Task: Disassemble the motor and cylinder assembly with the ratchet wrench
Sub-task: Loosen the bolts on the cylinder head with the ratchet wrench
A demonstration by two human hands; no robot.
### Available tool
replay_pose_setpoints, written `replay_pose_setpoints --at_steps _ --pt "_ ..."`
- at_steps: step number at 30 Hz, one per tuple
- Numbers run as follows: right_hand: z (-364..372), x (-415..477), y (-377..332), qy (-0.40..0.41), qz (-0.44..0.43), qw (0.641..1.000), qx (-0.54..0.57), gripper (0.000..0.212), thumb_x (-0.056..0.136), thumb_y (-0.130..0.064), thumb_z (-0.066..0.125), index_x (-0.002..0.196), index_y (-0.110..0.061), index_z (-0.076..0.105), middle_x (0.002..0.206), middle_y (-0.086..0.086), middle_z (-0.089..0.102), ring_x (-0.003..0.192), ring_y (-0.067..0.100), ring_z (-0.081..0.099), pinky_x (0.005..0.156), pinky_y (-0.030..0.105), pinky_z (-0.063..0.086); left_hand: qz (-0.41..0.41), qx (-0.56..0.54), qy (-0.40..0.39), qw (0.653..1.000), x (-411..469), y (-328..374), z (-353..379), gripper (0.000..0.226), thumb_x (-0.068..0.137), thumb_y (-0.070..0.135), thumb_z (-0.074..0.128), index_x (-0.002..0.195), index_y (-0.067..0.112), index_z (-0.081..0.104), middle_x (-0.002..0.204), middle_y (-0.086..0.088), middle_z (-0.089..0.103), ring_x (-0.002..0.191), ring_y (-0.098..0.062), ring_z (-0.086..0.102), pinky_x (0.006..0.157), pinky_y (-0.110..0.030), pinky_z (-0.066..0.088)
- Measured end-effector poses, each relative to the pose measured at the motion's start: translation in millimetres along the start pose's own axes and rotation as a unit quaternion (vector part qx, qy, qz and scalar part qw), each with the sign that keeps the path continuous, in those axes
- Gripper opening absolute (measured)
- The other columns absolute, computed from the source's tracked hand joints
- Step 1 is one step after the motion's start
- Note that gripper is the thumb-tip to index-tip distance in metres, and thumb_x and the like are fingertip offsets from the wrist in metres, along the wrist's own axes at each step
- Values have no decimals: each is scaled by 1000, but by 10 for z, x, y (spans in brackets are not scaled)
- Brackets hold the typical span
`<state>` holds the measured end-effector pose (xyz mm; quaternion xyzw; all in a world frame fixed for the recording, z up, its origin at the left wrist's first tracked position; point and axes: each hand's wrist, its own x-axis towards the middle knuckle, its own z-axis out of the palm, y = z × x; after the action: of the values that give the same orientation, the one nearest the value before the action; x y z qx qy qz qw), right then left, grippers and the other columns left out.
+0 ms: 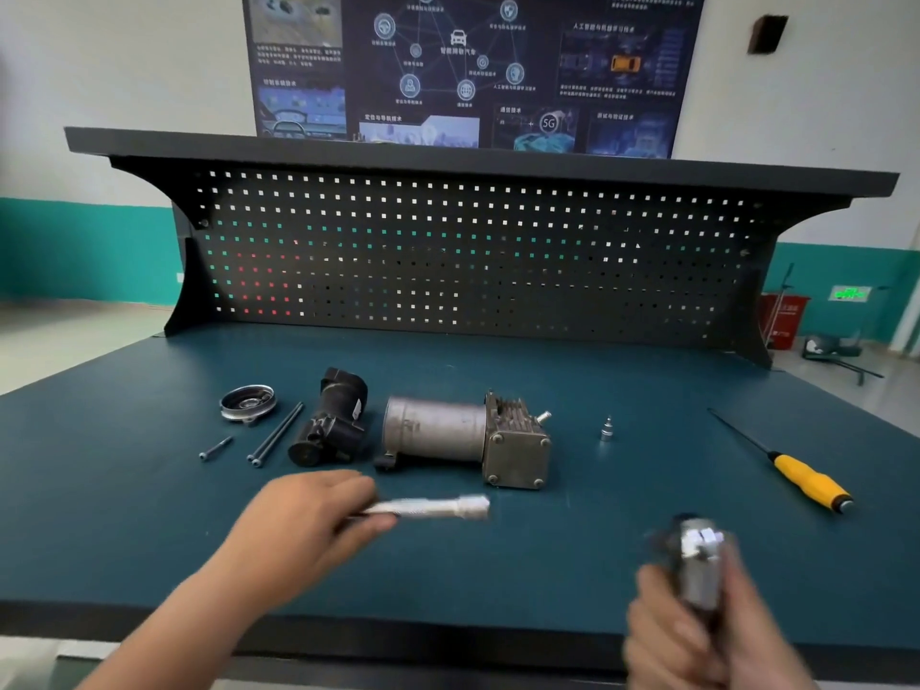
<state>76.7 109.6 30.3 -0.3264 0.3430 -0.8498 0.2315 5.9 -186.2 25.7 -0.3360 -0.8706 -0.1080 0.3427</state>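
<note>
The grey motor and cylinder assembly (468,440) lies on its side in the middle of the green bench top (597,565). In front of it, my left hand (308,520) grips a silver extension bar (433,507) that points right. My right hand (697,625), blurred, holds the ratchet wrench (697,565) upright near the front right edge, its square drive on top. A small silver socket bit (606,430) stands right of the assembly.
Left of the assembly lie a black plastic housing (331,420), two long bolts (276,435), a short bolt (215,448) and a round metal cover (248,403). A yellow-handled screwdriver (791,470) lies at the right. A black pegboard (473,251) closes the back.
</note>
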Motion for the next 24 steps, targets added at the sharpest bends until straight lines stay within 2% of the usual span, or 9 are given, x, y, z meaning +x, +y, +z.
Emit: replay_pose_setpoints --at_steps 2,3,5,8,11,13,18,22,24 --pt "-7 -84 -183 130 27 990 -54 58 87 -55 56 71 0 49 50 5 20 41 12 20 41 21 18 -102 1 -12 995 -100 -249 31 60 85 67 25 68 19 56 60 10 52 56 -17 56 47 -28 37" --pt "-44 -155 -320 270 44 948 -161 66 74 -62 65 67 4 56 47 5 24 37 11 23 37 18 22 -145 3 -29 989 -157 -348 72 58 81 67 24 70 19 56 63 10 52 62 -18 57 51 -30 37" --pt "-231 -162 -508 427 73 782 -448 52 71 -65 58 75 -15 69 51 -4 39 40 8 33 40 16 30 -189 20 -63 980 -232 -460 153 47 82 62 27 76 24 54 71 9 54 71 -17 58 57 -31 38" --pt "-735 132 -588 353 176 567 -723 21 96 -46 46 101 -31 59 82 -15 59 74 2 54 61 19 40 -198 38 -118 972 -228 -430 265 23 95 45 39 88 27 52 84 9 53 81 -10 55 64 -24 37" --pt "-1293 405 -499 305 258 439 -804 27 101 -34 39 114 -19 58 94 0 57 86 18 55 70 29 43 -185 23 -127 974 -158 -319 375 20 95 41 43 98 26 56 91 10 54 90 -11 56 71 -24 40" --pt "-1530 535 -410 313 265 396 -821 32 101 -35 39 118 -16 57 99 4 54 92 23 57 74 32 44 -176 2 -120 977 -98 -222 426 19 95 41 46 103 29 59 95 11 55 94 -10 57 73 -23 42" --pt "-1831 763 -212 334 240 369 -833 35 101 -37 40 127 -18 53 111 9 52 103 27 56 79 32 46 -166 -4 -141 976 30 -59 568 21 94 44 46 110 37 56 107 16 54 102 -4 54 75 -19 38" --pt "-1827 790 -212 326 263 256 -871 40 99 -47 37 129 -25 52 125 5 47 118 24 44 89 34 40 -158 -16 -147 976 73 27 682 21 94 43 49 111 33 58 110 14 55 101 -9 56 76 -23 40" --pt "-1687 797 -244 341 251 283 -861 46 98 -50 36 135 -23 46 130 5 44 123 24 40 95 35 38 -150 -33 -148 977 92 66 705 22 94 43 48 111 32 58 110 13 54 101 -10 57 77 -24 40"
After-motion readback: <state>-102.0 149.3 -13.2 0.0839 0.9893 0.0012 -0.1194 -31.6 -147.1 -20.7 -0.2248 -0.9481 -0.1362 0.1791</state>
